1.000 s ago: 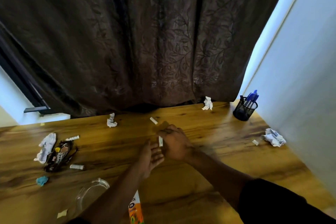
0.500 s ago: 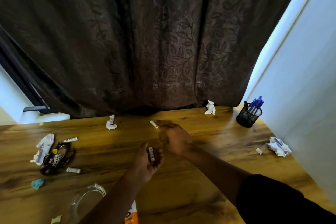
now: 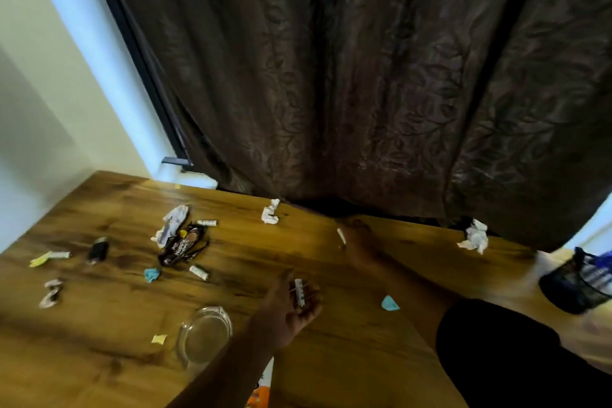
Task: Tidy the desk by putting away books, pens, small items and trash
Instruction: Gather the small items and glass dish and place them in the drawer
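A: Left hand (image 3: 291,308) status?
B: Palm up over the desk (image 3: 331,358), fingers loosely curled round a small white stick (image 3: 299,291) lying across the palm.
A: Right hand (image 3: 359,243)?
B: Reached out toward the curtain (image 3: 364,76), blurred. A second white stick (image 3: 341,236) sits at its fingertips. Can't tell if the fingers are pinching it or just touching.
A: What's lying around the left hand?
B: Glass dish (image 3: 203,336) just left of it, yellow scrap (image 3: 159,338) left of the dish. Blue scrap (image 3: 389,303) right of the hand. Orange-and-white carton (image 3: 261,387) under the forearm at the near edge.
A: Further out?
B: Far left of the hand: dark wrapper (image 3: 182,247), white crumpled paper (image 3: 172,223) touching its far side, two more white sticks near it, blue wad (image 3: 151,274) near its front. Beyond that, black clip (image 3: 97,250), yellow note (image 3: 39,258), silver wrapper (image 3: 51,293).
A: Back edge?
B: Paper ball (image 3: 271,213) by the curtain hem, another (image 3: 473,237) to the right of the right hand.
A: Pens?
B: Mesh cup (image 3: 576,285) at far right, blue pens in it, blurred.
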{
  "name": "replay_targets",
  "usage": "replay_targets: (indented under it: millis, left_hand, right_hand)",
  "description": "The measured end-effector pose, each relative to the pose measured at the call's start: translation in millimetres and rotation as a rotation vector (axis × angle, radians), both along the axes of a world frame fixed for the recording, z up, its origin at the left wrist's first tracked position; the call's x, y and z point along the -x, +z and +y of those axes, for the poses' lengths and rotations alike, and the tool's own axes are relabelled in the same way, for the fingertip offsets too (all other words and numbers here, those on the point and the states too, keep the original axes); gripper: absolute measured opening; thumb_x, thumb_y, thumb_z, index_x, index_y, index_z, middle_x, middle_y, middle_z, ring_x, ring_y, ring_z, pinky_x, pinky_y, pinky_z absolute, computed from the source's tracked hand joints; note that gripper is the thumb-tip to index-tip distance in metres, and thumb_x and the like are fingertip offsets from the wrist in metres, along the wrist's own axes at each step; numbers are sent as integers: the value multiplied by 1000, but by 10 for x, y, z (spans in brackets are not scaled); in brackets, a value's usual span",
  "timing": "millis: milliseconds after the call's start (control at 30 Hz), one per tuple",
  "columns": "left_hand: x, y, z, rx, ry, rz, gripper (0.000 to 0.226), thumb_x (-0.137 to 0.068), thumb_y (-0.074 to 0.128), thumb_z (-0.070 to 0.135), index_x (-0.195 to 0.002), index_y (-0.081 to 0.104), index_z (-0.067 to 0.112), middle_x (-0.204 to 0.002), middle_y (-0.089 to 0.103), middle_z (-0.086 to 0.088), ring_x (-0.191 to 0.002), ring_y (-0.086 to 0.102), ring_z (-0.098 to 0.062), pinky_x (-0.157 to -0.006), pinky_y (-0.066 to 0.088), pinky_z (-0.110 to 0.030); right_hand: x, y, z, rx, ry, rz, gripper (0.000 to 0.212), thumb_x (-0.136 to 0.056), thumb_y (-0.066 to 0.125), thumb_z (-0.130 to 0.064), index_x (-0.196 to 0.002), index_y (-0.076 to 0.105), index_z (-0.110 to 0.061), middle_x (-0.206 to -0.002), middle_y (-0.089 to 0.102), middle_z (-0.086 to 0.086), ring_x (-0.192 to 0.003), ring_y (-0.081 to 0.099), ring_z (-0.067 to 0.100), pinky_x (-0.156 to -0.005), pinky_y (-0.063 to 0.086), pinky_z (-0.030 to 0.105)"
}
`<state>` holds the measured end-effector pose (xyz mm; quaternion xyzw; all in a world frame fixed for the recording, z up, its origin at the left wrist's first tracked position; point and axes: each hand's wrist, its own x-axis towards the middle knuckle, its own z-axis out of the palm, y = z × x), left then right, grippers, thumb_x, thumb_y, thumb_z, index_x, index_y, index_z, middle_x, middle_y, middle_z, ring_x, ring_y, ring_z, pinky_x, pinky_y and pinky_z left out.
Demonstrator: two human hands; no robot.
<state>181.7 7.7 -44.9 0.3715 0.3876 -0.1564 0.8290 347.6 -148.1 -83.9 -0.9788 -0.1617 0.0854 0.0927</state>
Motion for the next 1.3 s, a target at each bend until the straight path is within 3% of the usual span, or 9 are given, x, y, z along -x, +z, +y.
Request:
replay_targets:
  millis: [167, 267, 400, 500, 667, 800, 1033, 1167, 1300]
  left_hand:
    - [33, 43, -6, 19, 95, -1, 40, -103, 50, 40, -107, 63, 2, -95, 70, -20, -83, 67, -32, -83, 55, -43]
    - [38, 81, -22, 43, 168, 16, 34, -104, 49, 36, -106, 60, 4, -92, 69, -20, -80, 64, -31, -81, 54, -42]
    - [59, 122, 0, 162, 261, -31, 36, -100, 49, 38, -85, 56, 7, -77, 59, -15, -73, 54, -27, -75, 48, -39]
    - [65, 153, 44, 237, 293, -115, 27, -84, 55, 33, -80, 53, 7, -78, 52, -13, -75, 52, -28, -77, 46, -39]
    - [-7, 183, 151, 235, 366, -94, 54, -103, 41, 48, -121, 59, 0, -117, 64, -22, -108, 62, -35, -83, 50, -44]
    - [30, 204, 291, 305, 319, -116, 68, -102, 34, 56, -140, 53, 3, -144, 55, -22, -134, 51, -35, -96, 45, -47]
    - [161, 207, 673, 245, 363, -110, 52, -103, 40, 51, -121, 60, 6, -106, 64, -14, -89, 61, -28, -77, 50, -37]
    - [240, 103, 1072, 207, 335, -114, 49, -101, 43, 53, -95, 61, 8, -89, 65, -13, -87, 63, -28, -78, 53, -40]
    - [338, 63, 1510, 180, 332, -117, 44, -98, 50, 49, -95, 61, 7, -91, 66, -15, -87, 64, -31, -79, 53, -42]
  right_hand:
    - [-88, -87, 88, -35, -48, -25, 43, -106, 42, -21, -150, 44, -19, -154, 43, 12, -138, 44, 32, -114, 35, 40]
    - [0, 24, 111, -53, -22, 64, 58, -96, 61, -17, -150, 41, -22, -146, 48, 13, -131, 50, 32, -105, 45, 42]
    - [200, 277, 215, -328, 51, 111, 34, -79, 68, -13, -109, 63, -27, -107, 67, 0, -102, 65, 25, -81, 54, 32]
    - [480, 532, 428, -513, 110, 194, 33, -77, 66, -11, -103, 62, -32, -91, 63, -11, -87, 64, 15, -74, 54, 31]
    - [867, 609, 752, -635, 187, 369, 33, -77, 72, -22, -92, 57, -47, -90, 63, -7, -81, 69, 17, -63, 62, 38]
    - [1014, 512, 948, -510, 223, 220, 26, -84, 69, -28, -104, 58, -40, -93, 63, -11, -88, 63, 11, -77, 60, 36]
    - [964, 565, 1366, -557, 181, 104, 19, -85, 62, -27, -103, 63, -33, -98, 70, -9, -93, 67, 13, -81, 60, 37]
    - [805, 616, 1786, -504, 164, 55, 34, -77, 46, -30, -104, 67, -25, -99, 71, -3, -92, 65, 17, -78, 54, 29]
    - [598, 467, 2294, -390, 174, 129, 16, -66, 39, -31, -71, 50, -21, -88, 63, 1, -83, 63, 28, -68, 54, 35]
